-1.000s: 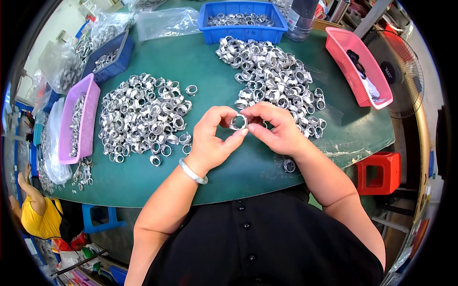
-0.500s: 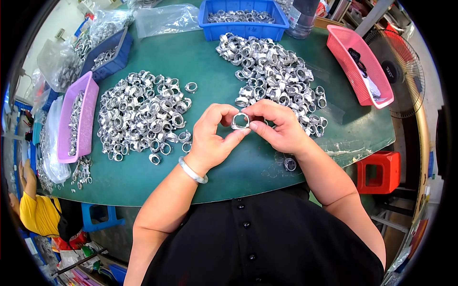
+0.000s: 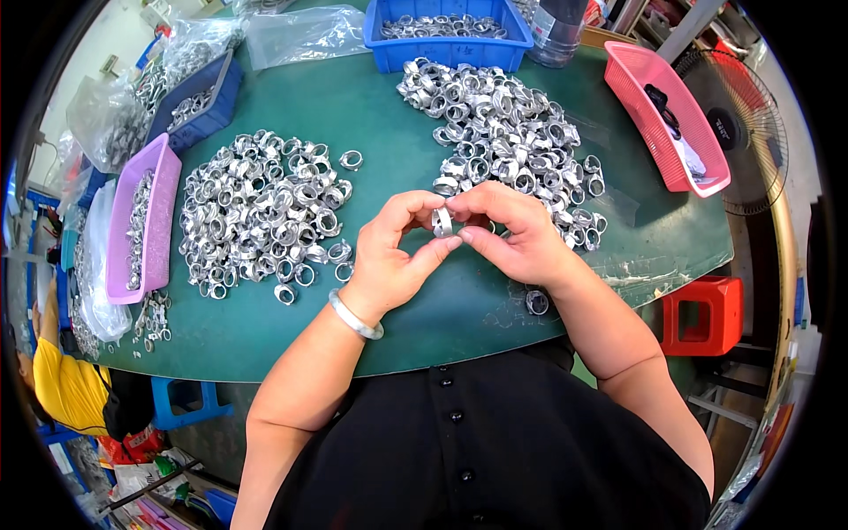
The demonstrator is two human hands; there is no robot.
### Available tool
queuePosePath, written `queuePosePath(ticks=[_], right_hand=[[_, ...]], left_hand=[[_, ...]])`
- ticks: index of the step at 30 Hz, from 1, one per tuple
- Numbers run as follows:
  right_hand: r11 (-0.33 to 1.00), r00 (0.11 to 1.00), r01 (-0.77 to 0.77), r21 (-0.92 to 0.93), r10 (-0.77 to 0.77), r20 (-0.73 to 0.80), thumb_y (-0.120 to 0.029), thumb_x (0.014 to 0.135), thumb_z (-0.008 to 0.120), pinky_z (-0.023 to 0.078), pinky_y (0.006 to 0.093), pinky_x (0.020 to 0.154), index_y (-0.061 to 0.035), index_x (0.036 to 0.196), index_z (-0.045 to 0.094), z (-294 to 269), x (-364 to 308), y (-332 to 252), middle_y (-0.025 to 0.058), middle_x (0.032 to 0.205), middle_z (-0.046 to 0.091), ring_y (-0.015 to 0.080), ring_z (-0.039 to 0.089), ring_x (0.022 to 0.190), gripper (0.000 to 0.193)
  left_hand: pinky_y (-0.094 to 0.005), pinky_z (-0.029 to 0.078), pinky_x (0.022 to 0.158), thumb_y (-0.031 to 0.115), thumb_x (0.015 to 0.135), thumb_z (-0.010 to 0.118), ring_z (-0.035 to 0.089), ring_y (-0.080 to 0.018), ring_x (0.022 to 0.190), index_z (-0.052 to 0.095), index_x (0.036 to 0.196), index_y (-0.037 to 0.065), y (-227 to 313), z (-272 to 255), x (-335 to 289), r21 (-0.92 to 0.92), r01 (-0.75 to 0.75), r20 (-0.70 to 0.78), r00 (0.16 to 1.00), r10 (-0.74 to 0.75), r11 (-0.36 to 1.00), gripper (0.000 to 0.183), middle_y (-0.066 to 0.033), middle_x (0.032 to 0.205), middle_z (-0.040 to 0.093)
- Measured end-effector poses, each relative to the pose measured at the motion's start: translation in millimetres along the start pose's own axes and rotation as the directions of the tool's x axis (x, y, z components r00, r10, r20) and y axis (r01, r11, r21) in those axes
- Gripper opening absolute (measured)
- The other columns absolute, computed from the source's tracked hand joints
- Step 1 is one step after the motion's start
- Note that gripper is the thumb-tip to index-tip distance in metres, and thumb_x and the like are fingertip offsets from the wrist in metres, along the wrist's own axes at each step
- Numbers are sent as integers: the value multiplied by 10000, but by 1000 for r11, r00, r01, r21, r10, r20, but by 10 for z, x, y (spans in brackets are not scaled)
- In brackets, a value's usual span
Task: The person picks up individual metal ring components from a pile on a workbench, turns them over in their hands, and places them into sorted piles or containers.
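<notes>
A silvery metal ring (image 3: 442, 223) is pinched between the fingertips of both hands, above the middle of the green table; its outer band faces up. My left hand (image 3: 395, 247), with a pale bangle (image 3: 356, 317) at the wrist, grips it from the left with thumb and index finger. From the other side my right hand (image 3: 517, 231) holds it the same way. A heap of similar rings (image 3: 261, 208) lies left of my left hand, and a second heap (image 3: 508, 124) spreads beyond my right hand. One loose ring (image 3: 536, 302) rests below my right wrist.
Blue bins with rings stand at the far edge (image 3: 450, 55) and far left (image 3: 196, 102). A purple basket (image 3: 163, 208) sits left, a pink basket (image 3: 658, 141) right near a fan (image 3: 738, 132). Beyond the table are a red stool (image 3: 704, 314) and a person in yellow (image 3: 66, 384).
Between my fingertips the ring has turned from showing its round opening to showing its outer band. Both hands keep nearly the same place. The person in yellow has shifted an arm.
</notes>
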State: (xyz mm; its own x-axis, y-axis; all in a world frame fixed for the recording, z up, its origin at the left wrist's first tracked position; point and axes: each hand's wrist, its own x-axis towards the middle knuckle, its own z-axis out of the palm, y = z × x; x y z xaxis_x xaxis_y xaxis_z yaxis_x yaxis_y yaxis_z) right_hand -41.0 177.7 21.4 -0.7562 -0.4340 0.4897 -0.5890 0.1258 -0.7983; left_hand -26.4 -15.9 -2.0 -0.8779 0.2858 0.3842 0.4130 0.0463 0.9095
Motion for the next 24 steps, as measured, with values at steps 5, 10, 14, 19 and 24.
queuePosePath(ticks=[5, 10, 14, 19, 24], right_hand=[[998, 998, -66, -22, 66, -23, 48, 782, 652, 490, 242, 635, -34, 1039, 632, -8, 9, -20, 50, 859, 606, 122, 596, 748, 271], [999, 998, -41, -10, 40, -56, 46, 768, 672, 492, 242, 633, -42, 1017, 646, -25, 9, -19, 44, 855, 612, 121, 606, 743, 266], [998, 998, -26, -49, 23, -62, 52, 752, 688, 501, 260, 641, -37, 963, 663, -41, 27, -63, 55, 837, 629, 146, 624, 749, 230], [995, 993, 65, -77, -72, -94, 41, 745, 703, 507, 278, 636, -27, 918, 666, -38, 21, -38, 77, 834, 647, 185, 635, 744, 189], [993, 992, 74, -94, -83, -91, 30, 745, 708, 507, 286, 627, -26, 909, 664, -40, 31, -47, 80, 829, 651, 200, 639, 734, 179]], left_hand=[[-270, 512, 790, -16, 831, 645, 605, -116, 886, 435, 1164, 14, 26, 38, 19, -322, 105, 8, 994, -108, 941, 395, -91, 1048, 622], [-235, 487, 790, -45, 864, 582, 586, -84, 915, 364, 1151, 20, 37, 50, 4, -309, 110, 33, 994, -105, 945, 366, -115, 1089, 618], [-245, 486, 812, -61, 869, 561, 583, -91, 926, 355, 1139, 20, 22, 33, -3, -216, 89, 49, 996, -80, 972, 348, -134, 1116, 615], [-291, 450, 906, -55, 891, 540, 581, -171, 1039, 303, 1161, 56, 5, 28, 18, -244, 50, 91, 995, -28, 969, 376, -173, 1186, 588], [-297, 443, 917, -44, 890, 551, 576, -171, 1044, 308, 1147, 58, -5, 36, 30, -313, 78, 99, 994, -49, 947, 368, -174, 1190, 584]])
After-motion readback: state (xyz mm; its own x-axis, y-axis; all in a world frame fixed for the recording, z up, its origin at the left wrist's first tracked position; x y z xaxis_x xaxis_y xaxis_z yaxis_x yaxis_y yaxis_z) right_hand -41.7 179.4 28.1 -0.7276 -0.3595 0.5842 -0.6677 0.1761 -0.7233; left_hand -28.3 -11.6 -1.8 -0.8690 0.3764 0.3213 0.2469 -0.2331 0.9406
